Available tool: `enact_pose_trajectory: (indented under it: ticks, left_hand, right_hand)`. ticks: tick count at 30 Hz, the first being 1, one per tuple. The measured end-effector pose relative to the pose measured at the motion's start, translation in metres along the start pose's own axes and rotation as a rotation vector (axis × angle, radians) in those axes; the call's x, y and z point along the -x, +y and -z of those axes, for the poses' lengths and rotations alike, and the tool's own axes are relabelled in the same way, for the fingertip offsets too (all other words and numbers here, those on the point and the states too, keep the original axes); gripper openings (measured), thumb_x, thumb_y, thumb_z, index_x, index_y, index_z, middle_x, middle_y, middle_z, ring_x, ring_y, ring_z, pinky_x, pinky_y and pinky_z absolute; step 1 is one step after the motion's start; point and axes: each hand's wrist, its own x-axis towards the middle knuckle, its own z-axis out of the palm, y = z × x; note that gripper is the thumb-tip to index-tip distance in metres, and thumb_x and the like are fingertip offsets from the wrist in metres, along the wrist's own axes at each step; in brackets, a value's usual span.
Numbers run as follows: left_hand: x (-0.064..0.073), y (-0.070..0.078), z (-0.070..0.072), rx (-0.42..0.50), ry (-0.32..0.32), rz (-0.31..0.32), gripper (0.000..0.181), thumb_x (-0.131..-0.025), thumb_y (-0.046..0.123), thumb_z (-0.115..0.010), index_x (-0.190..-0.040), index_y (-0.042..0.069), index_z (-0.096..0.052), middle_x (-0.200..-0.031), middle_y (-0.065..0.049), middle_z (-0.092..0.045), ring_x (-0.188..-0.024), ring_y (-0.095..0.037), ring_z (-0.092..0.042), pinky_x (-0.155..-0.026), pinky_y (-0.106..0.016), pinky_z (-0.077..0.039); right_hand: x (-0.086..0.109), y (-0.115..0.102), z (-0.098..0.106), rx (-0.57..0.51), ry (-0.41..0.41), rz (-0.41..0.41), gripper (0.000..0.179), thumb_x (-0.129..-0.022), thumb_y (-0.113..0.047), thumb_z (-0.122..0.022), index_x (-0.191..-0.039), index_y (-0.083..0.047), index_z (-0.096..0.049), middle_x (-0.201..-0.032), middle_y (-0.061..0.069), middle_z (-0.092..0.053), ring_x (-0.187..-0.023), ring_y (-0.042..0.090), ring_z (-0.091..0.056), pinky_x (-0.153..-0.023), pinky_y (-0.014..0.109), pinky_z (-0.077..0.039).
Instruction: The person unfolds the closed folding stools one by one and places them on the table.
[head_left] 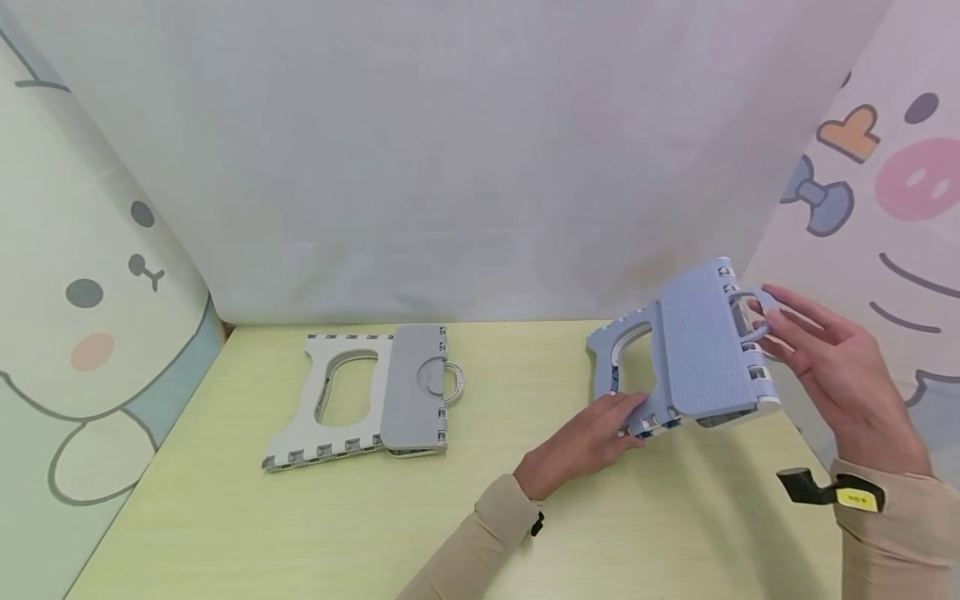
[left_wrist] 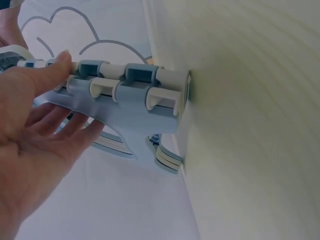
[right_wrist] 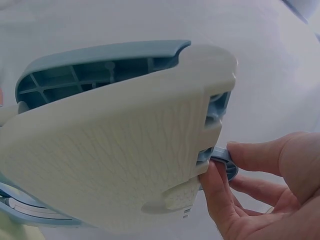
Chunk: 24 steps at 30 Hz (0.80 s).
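Note:
A blue and white folding step stool (head_left: 701, 337), folded flat, is tilted up over the right side of the table with its handle end raised. My left hand (head_left: 592, 442) grips its near leg edge, thumb on one side and fingers on the other, as the left wrist view shows. With my right hand (head_left: 840, 375) I hold the small blue loop handle (right_wrist: 225, 162) between thumb and fingers. In the right wrist view the stool's white textured underside (right_wrist: 115, 150) faces the camera. A second folding stool (head_left: 412, 387), grey and white, lies folded on the table to the left.
The pale yellow-green table (head_left: 300, 525) runs back to a hanging white cloth (head_left: 480, 167). Cartoon-printed panels (head_left: 90, 250) stand at the left and right. The stool's lower leg end is close to the tabletop.

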Motion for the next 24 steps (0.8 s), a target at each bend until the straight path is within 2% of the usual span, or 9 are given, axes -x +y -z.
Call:
enact_pose_trajectory:
  ticks: [10,18,24]
  left_hand:
    - [0.0,0.0,-0.001,0.045,0.0,0.013,0.058,-0.101,0.021,-0.067,-0.149,-0.001,-0.043,-0.139,-0.011,-0.058,-0.123,-0.012,-0.056,-0.103,-0.011,-0.041]
    - [-0.001,-0.001,-0.003,0.053,0.008,0.001,0.058,-0.101,0.02,-0.067,-0.149,-0.002,-0.043,-0.139,-0.011,-0.058,-0.122,-0.011,-0.055,-0.102,-0.011,-0.041]
    - [-0.002,-0.001,-0.003,0.061,0.011,-0.004,0.057,-0.101,0.021,-0.068,-0.147,-0.001,-0.044,-0.136,-0.01,-0.059,-0.119,-0.01,-0.055,-0.101,-0.01,-0.04]
  right_hand:
    - [-0.002,-0.002,-0.006,0.011,-0.011,0.033,0.044,-0.099,0.007,-0.061,-0.14,-0.009,-0.065,-0.117,0.002,-0.075,-0.105,0.011,-0.072,-0.082,0.025,-0.06]
    - [-0.002,-0.006,-0.01,0.1,0.007,0.015,0.046,-0.099,0.001,-0.065,-0.143,-0.013,-0.062,-0.117,-0.004,-0.075,-0.103,0.007,-0.072,-0.08,0.021,-0.058]
    - [-0.003,-0.007,-0.013,0.063,-0.022,0.028,0.044,-0.099,0.005,-0.062,-0.141,-0.009,-0.063,-0.119,0.0,-0.075,-0.105,0.009,-0.072,-0.082,0.023,-0.059]
